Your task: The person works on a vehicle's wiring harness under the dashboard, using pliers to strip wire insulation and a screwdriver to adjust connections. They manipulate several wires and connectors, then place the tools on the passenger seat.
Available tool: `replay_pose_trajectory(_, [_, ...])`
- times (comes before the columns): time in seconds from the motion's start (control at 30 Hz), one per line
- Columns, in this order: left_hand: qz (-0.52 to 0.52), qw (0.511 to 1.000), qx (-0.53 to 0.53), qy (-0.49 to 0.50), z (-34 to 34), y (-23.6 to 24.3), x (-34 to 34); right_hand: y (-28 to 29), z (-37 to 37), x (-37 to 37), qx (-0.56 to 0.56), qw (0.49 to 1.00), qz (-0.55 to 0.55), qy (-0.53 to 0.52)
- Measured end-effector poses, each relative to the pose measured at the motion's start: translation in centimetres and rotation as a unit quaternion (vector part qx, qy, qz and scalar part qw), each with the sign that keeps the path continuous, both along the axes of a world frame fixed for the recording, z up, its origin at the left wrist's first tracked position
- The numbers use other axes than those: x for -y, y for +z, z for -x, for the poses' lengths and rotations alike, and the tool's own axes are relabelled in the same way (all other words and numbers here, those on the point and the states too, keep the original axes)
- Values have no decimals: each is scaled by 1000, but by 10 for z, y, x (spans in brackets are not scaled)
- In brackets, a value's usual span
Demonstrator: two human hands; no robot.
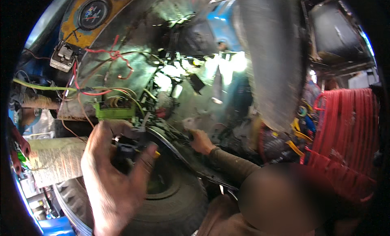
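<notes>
My left hand [113,175] reaches up from the lower edge, its fingers curled and thumb bent round a small black part [130,148]. The part has a grey piece at its top and a spot of yellow beside the thumb; its exact kind is not clear. Just above my fingers is a green connector block [115,111] with several thin wires running into it. Loose red wires [115,54] hang above it, near a small metal-topped unit [63,57]. My right hand is not in view.
A co-worker [229,217] leans in at lower right, one hand [201,142] near cluttered wiring. A tyre [166,209] lies below my hand. Further right are a wide grey column [272,53] and coiled red hose [345,126]. A round gauge [93,13] sits at upper left.
</notes>
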State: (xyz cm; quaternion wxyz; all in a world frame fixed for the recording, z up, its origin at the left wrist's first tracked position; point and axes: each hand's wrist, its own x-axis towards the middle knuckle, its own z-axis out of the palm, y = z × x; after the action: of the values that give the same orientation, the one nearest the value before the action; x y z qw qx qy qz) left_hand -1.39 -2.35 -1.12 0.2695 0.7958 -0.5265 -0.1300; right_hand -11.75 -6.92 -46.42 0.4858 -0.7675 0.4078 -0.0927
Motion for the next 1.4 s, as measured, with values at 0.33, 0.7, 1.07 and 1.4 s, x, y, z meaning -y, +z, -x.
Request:
replay_pose_trajectory(0.33, [-45,985,56,-159,4,-20,-20,198,263,21,-105,956,269,-56])
replay_pose_trajectory(0.7, [-8,979,113,-169,-7,-26,-27,214,276,8,-165,902,381,-115])
replay_pose_trajectory(1.07, [-72,985,53,-151,-1,-18,-23,39,122,3,-412,768,277,404])
replay_pose_trajectory(1.4, [-88,972,114,-184,-8,-44,-34,210,75,-13,-13,870,440,221])
